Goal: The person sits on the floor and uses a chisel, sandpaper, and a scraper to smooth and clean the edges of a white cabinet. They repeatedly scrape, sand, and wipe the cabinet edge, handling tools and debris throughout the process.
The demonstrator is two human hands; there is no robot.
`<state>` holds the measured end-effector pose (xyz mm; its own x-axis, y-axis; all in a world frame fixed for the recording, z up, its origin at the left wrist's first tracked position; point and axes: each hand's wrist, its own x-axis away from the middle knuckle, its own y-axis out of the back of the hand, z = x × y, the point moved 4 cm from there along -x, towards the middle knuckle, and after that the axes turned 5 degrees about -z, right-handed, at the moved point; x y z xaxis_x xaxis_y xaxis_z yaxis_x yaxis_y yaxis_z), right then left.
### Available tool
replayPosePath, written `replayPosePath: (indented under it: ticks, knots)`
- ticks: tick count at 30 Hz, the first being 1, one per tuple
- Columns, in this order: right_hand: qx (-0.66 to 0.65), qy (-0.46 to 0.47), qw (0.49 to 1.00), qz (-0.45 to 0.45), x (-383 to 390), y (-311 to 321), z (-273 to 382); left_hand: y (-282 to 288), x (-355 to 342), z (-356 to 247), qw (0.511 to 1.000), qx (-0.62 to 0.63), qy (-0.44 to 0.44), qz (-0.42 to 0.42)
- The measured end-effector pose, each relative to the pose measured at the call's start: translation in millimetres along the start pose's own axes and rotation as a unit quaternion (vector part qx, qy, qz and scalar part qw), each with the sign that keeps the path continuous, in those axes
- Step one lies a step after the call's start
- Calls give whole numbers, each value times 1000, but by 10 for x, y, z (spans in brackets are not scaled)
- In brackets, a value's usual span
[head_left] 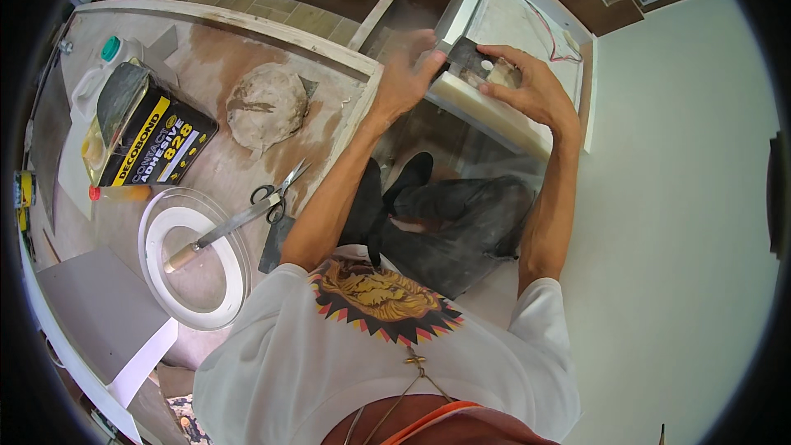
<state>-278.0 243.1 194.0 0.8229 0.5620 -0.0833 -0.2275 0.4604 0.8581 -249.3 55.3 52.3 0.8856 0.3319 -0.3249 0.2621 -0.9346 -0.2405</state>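
My right grip point(540, 92) is partly closed: thumb and fingers bracket a dark, flat block point(466, 58). My left grip point(400, 86) stands just beside the block's other end, fingertips blurred; I cannot determine whether it clasps anything. The block is at the corner of the cream panel edge point(486, 107). I judge the step in hand to be two-handed working of the block at this corner. In my judgement, the next move calls for a level block and a steady right grip. The block looks rigid, with a pale round spot and a tan patch near the right fingers; its underside is hidden. To the left, the counter point(235, 169) carries scissors point(284, 187), a wooden-handled blade point(239, 222) lying across a white ring point(156, 255), a putty-coloured mound point(272, 121) and a black-and-yellow tin point(156, 128).
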Motion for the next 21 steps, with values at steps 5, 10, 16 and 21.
replayPosePath:
  ticks: [5, 10, 16, 21]
  knots:
    - [45, 10, 999, 4, -6, 0, 123, -46, -87, -46, 998, -26, 47, 33]
    - [71, -41, 996, 22, 43, 36, 129, -51, -150, -105, 994, -20, 82, 65]
    - [76, -82, 993, 40, 19, 42, 241, -19, -191, -54, 990, 42, 107, 83]
    - [93, -49, 994, 27, -4, 38, 200, -56, -179, 9, 990, 70, 107, 55]
